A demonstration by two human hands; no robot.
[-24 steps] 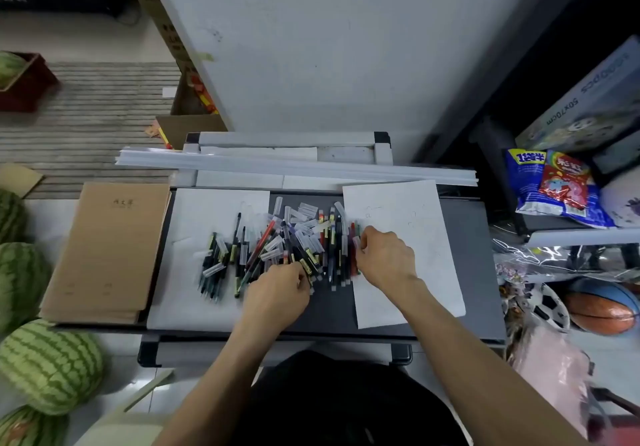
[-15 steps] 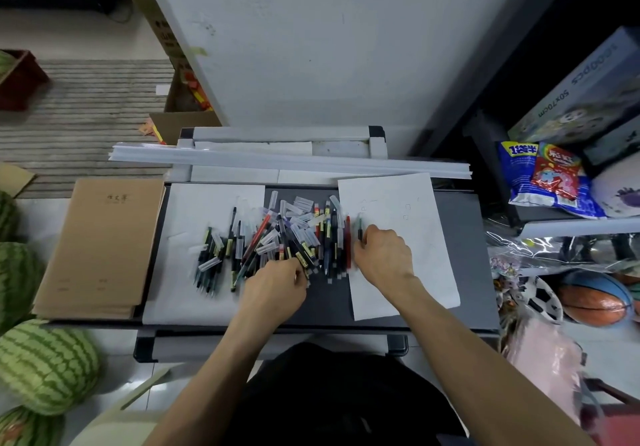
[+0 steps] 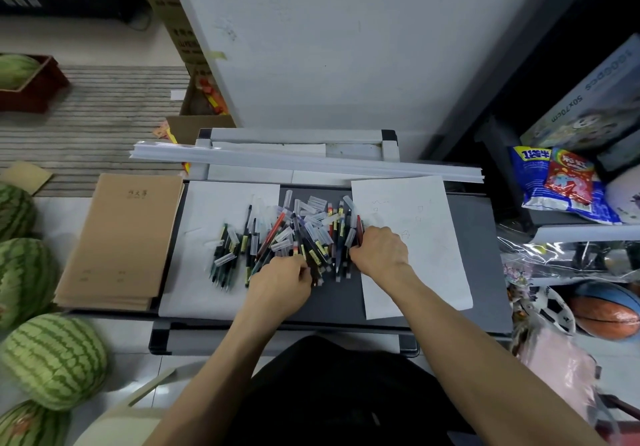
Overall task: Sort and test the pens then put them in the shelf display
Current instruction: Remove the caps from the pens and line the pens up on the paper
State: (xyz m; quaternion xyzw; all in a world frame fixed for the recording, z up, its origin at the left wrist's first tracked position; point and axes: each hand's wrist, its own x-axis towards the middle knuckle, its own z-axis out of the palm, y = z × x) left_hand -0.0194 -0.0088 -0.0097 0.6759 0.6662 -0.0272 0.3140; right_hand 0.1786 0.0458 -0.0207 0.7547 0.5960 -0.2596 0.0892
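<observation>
Grey tabletop (image 3: 485,272) still carried the pen pile (image 3: 304,230) at centre, hardly altered. Both hands stayed put: the left hand (image 3: 280,286) at its 6 o'clock edge, the right hand (image 3: 379,251) at 3 o'clock, fingers curled among pens, grip impossible to tell. Sorting had barely begun.

Knuckles up at centre frame.
My left hand (image 3: 280,286) sits lower, right hand (image 3: 379,251) higher; fingers curled under, grip unclear.

green-striped watermelons (image 3: 53,359), tan notebooks (image 3: 121,237)
</observation>
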